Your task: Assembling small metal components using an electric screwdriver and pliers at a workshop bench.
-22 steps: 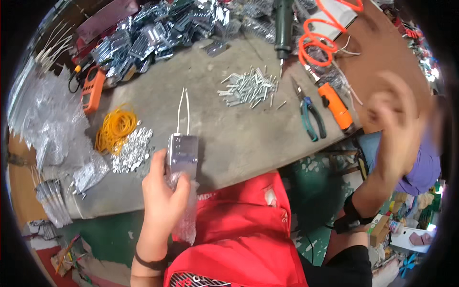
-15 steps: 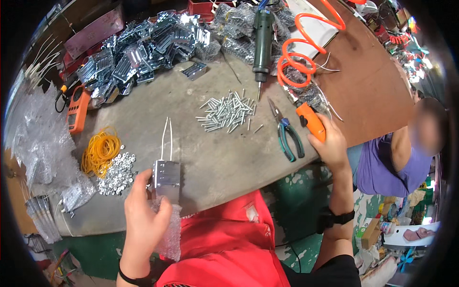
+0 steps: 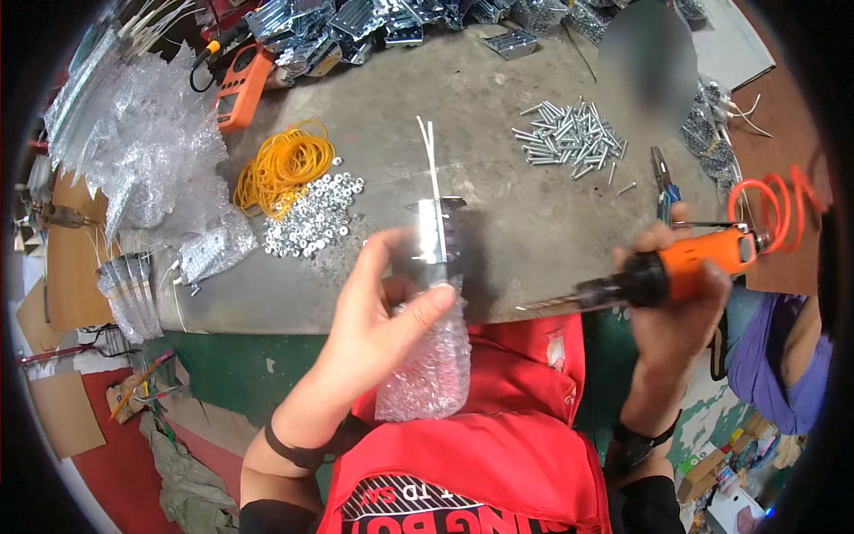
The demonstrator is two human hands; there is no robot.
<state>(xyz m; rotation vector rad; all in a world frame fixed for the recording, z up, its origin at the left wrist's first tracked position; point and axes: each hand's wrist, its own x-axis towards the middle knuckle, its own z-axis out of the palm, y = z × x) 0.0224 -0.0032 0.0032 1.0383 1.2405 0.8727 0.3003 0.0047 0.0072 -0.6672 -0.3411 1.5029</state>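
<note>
My left hand is closed around a bubble-wrapped bundle at the table's near edge. Out of the wrap's top comes a shiny metal bracket with two white wires pointing away from me. My right hand grips an orange air tool with a black nose and a long thin bit. The bit points left toward the bundle but stays apart from it. A coiled orange hose runs from the tool's back end. Beyond the right hand lie pliers, partly hidden.
Screws lie heaped at the back right. Nuts and yellow rubber bands sit left of the bundle. An orange meter, bubble wrap and stacked metal brackets line the back. A person in purple is at right.
My view has shifted left and down. The right hand has lifted the air tool off the table's right side and turned its bit leftward. The left hand still holds the wrapped bracket.
</note>
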